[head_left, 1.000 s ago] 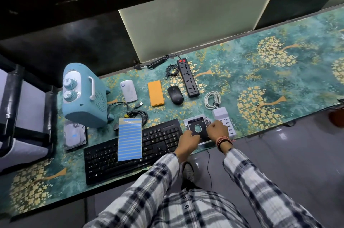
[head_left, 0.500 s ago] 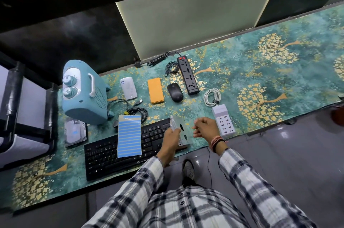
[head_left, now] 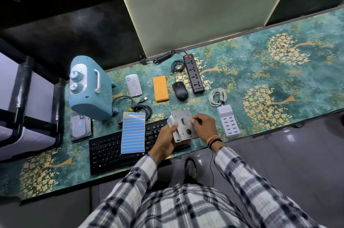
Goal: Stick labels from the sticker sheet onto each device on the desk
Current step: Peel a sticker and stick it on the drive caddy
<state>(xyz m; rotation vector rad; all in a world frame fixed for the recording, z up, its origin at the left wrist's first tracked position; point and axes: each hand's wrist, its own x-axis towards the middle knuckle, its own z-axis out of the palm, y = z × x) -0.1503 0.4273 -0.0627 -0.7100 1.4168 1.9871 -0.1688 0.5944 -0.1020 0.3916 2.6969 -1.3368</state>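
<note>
**Metal drive caddy held for labelling, underside facing up**

Teal patterned matting covered the desk [head_left: 279, 82], which ran along a dark wall and a pale panel; its near edge crossed the view just above the person's checked sleeves. The devices lay in rows on it: a blue heater [head_left: 89, 88] at the left, then a white power bank [head_left: 133, 85], an orange power bank [head_left: 160, 88], a black mouse [head_left: 179, 88] and a power strip [head_left: 193, 74]. A white USB charging hub [head_left: 228, 123] sat near the front edge on the right, with a coiled white cable [head_left: 217, 97] just behind it.

The sticker sheet [head_left: 133, 132] rested partly on the black keyboard [head_left: 119, 147], within reach of either hand, probably so that labels could be peeled without moving it.

The left hand [head_left: 165, 139] gripped the metal drive caddy [head_left: 183, 126] by its left edge, fingers curled round the side wall, and held it tilted above the keyboard's right end. The right hand [head_left: 203, 127] was curled at the caddy's right edge, thumb and forefinger pinched together there; whether a label sat between them could not be determined. This two-handed hold appeared intended to steady the plate while a flat face was presented.

A hard drive [head_left: 81, 128] lay beside the heater's base. Open matting extended to the right of the charging hub, giving room to set the caddy down; to the left, cables and the keyboard crowded the surface.
</note>
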